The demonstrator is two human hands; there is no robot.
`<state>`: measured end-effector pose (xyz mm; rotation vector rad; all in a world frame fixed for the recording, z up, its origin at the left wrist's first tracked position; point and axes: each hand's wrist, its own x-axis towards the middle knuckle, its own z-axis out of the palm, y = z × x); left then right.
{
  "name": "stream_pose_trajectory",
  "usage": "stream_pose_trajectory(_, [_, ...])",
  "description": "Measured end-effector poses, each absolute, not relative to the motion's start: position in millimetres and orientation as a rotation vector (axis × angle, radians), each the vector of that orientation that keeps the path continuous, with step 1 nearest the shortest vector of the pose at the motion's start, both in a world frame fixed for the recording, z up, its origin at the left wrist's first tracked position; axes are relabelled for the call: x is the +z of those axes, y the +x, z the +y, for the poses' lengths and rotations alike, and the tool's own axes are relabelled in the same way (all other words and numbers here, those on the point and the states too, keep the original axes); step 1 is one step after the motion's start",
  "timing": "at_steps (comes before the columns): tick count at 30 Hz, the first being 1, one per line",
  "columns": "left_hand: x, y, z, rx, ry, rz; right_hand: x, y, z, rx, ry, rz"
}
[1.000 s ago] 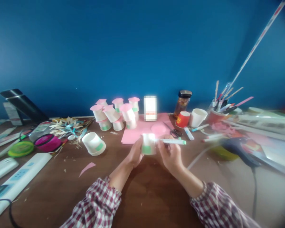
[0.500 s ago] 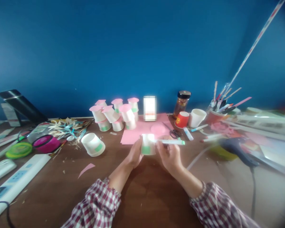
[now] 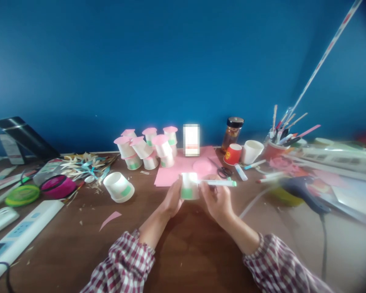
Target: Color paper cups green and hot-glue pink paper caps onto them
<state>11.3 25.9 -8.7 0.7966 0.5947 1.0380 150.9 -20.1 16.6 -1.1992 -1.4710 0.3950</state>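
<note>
My left hand (image 3: pixel 172 198) is closed around the left side of a white paper cup (image 3: pixel 189 181) that has a green patch near its lower edge. My right hand (image 3: pixel 217 200) grips a white marker (image 3: pixel 216 183) with a green end pointing right. Its other end meets the cup's right side; whether the tip touches is too small to tell. Behind the cup lie pink paper sheets (image 3: pixel 171 177) with a pink paper disc (image 3: pixel 202 166) on top. Black scissors (image 3: pixel 225 172) rest at the sheets' right edge.
Several stacked cups with pink paper tops (image 3: pixel 161 140) stand at back left. A lone white cup (image 3: pixel 117 185) sits nearer. To the right are a red cup (image 3: pixel 232 154), a jar (image 3: pixel 232 134), a pen holder (image 3: pixel 274 149) and a glue gun (image 3: pixel 305 193). A power strip (image 3: pixel 26 224) lies left.
The camera view has shifted very slightly. Both hands keep their hold on the cup and the marker, with no other visible difference.
</note>
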Motion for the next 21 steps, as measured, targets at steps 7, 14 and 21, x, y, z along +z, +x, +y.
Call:
stream_pose_trajectory(7, [-7.5, 11.8, 25.4, 1.041, 0.779, 0.596, 14.9, 152.2, -19.3, 0.381, -1.208, -1.472])
stream_pose_trajectory(14, [-7.0, 11.3, 25.4, 1.036, 0.791, 0.596, 14.7, 151.7, -19.3, 0.385, -1.221, -1.472])
stream_pose_trajectory(21, [-5.7, 11.4, 24.8, 1.03, 0.782, 0.588, 15.7, 151.1, -20.1, 0.401, -1.226, -1.464])
